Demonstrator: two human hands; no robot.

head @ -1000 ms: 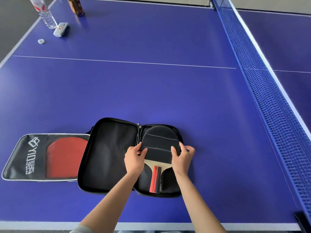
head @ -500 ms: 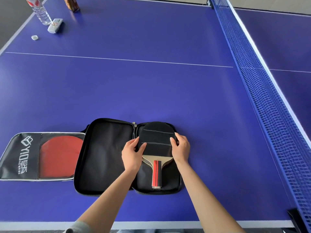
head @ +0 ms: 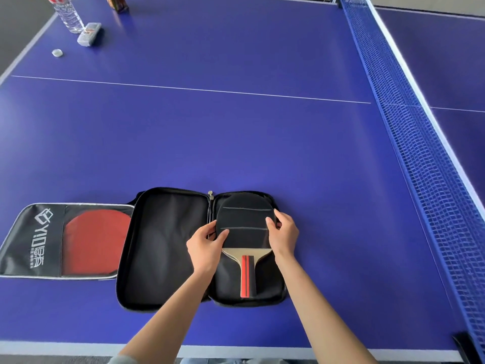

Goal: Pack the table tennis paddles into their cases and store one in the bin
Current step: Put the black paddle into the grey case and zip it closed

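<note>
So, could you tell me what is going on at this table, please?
A person is packing paddles. Both hands, left and right, hold the black paddle by its edges in the right half of the open case. A red paddle already sits in a sleeve to the left.

Head view looks down, probably close, over table point(head: 236, 143).

Games room or sports hall, by what I can see. The counter point(head: 236, 132) is a blue table tennis table with white edge and centre lines. A blue net point(head: 420, 143) with a white top band runs along its right side. Grey floor shows past the far left corner. A water bottle point(head: 68, 14) stands at that corner. A paddle point(head: 244, 232) lies in an open black case point(head: 162, 248).
</note>
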